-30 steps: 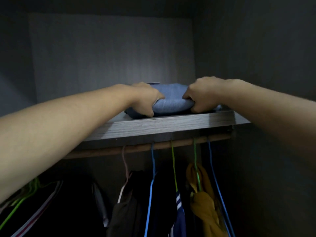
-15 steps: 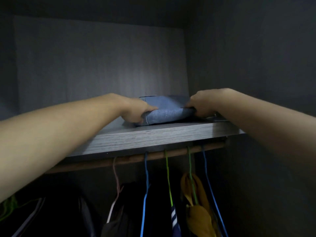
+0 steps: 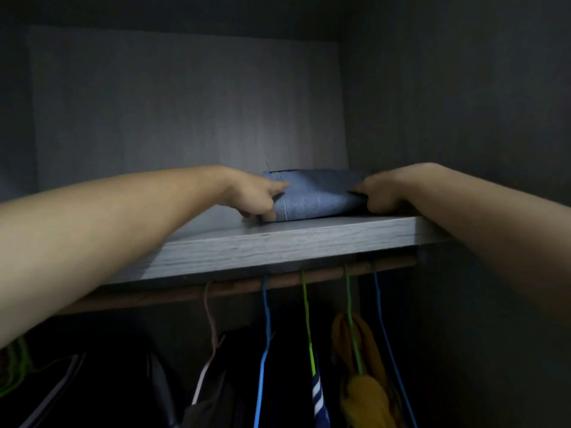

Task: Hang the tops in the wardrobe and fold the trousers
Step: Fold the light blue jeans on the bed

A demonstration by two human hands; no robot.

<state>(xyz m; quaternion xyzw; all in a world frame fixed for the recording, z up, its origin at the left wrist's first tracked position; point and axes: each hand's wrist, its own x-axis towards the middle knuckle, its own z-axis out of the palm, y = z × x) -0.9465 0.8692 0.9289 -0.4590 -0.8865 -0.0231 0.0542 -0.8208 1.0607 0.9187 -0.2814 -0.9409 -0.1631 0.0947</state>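
The folded blue trousers point(image 3: 318, 194) lay on the wardrobe shelf point(image 3: 278, 245), far back and toward its right end, with the left hand point(image 3: 256, 196) pressed against their left edge, fingers loosely curled, and the right hand point(image 3: 381, 194) curled closed at their right edge, though whether it was gripping the cloth I could not tell. Below, several tops point(image 3: 364, 393) already hung from hangers on the rail point(image 3: 234, 288). Judging by this, that pair looked folded and all but stowed; what else remained lay outside the view.
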